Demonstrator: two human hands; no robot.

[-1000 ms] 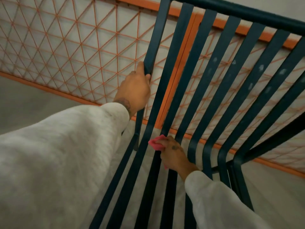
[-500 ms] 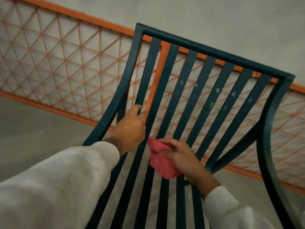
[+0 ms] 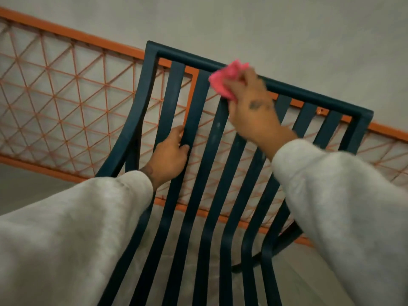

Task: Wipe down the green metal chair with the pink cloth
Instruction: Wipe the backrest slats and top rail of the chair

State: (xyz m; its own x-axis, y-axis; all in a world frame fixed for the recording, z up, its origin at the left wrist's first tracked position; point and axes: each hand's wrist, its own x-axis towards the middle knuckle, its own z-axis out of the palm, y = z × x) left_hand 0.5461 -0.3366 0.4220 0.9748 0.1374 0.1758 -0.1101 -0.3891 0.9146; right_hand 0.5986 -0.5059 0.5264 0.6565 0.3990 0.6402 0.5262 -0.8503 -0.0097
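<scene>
— How far along is the wiping?

— About midway, I'd judge. The green metal chair (image 3: 143,96) stands in front of an orange lattice railing (image 3: 66,96). The pink cloth (image 3: 225,82) is pressed against the chair's top rail near the middle, where the slats meet it. Pale smudges (image 3: 218,127) show lower down on the middle slats, so those look undone. The right stretch of the rail, the right-hand slats and the seat are probably left to do as well.

— And the hands?

— The left grip (image 3: 170,155) is curled round a slat left of the middle, partway up the back. I read that as steadying the chair. The right grip (image 3: 254,107) reaches up and forward and clutches the bunched cloth in its fingers, the back of the hand toward the camera, slightly blurred.
</scene>
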